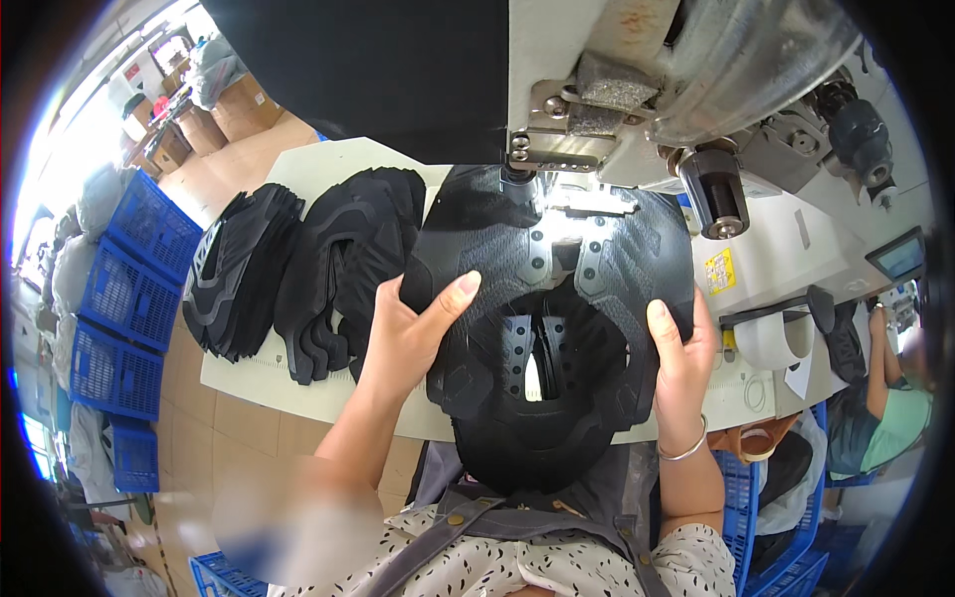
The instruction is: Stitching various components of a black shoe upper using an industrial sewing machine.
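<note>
Between my two hands is a black shoe upper [468,348], spread flat with its toe end toward the machine. My left hand [418,323] is closed on its left edge, thumb on top and fingers out of sight beneath. Gripping the opposite edge is my right hand [681,343], also with the thumb above; a bracelet circles that wrist. Rows of eyelet holes run along the upper's lacing opening, and its far part lies under the lit head of the machine [562,149]. More black pieces [532,438] show below and through the opening; whether they are separate uppers I cannot tell.
Two stacks of black shoe uppers, one [239,274] at far left and one [348,249] nearer, lie on the pale table [234,373]. Blue crates [119,298] are piled along the left. A co-worker's arm [878,363] shows at right, near another blue crate [741,507].
</note>
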The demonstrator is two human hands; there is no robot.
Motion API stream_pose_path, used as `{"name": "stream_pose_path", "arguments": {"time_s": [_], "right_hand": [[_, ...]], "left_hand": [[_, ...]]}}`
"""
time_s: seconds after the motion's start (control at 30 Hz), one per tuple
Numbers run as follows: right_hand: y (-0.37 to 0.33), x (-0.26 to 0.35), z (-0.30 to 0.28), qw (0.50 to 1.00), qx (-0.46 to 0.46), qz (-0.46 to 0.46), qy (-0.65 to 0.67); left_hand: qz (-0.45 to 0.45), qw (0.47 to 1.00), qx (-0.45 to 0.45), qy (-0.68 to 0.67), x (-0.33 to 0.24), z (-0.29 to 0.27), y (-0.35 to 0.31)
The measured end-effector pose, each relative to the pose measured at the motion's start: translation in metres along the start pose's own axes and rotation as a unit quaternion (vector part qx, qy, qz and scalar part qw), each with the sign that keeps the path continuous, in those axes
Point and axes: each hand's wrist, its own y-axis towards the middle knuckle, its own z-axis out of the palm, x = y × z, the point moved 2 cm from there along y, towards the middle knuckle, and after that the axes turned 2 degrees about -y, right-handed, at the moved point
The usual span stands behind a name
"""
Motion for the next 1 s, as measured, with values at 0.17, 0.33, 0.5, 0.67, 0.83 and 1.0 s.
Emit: {"name": "stream_pose_path", "arguments": {"time_s": [0.17,0.33,0.5,0.67,0.83,1.0], "right_hand": [[0.019,-0.007,0.0,1.0,0.009,0.022,0.006],[0.032,-0.013,0.004,0.998,0.01,0.035,0.043],[0.037,-0.015,0.003,0.997,0.016,0.026,0.068],[0.056,-0.008,0.008,0.998,0.028,0.052,0.016],[0.121,-0.044,0.022,0.984,0.109,0.08,0.115],[0.111,-0.063,0.015,0.989,0.144,0.025,0.011]], "left_hand": [[0.03,0.998,-0.061,0.008,0.001,0.004,0.017],[0.012,0.997,-0.073,-0.02,-0.001,0.001,0.031],[-0.014,0.995,-0.095,0.002,0.0,0.0,0.038],[0.038,0.998,-0.04,-0.018,0.006,-0.001,0.045],[0.117,0.982,-0.146,-0.014,0.007,-0.02,0.074],[0.111,0.963,-0.242,-0.03,0.019,-0.117,0.038]]}}
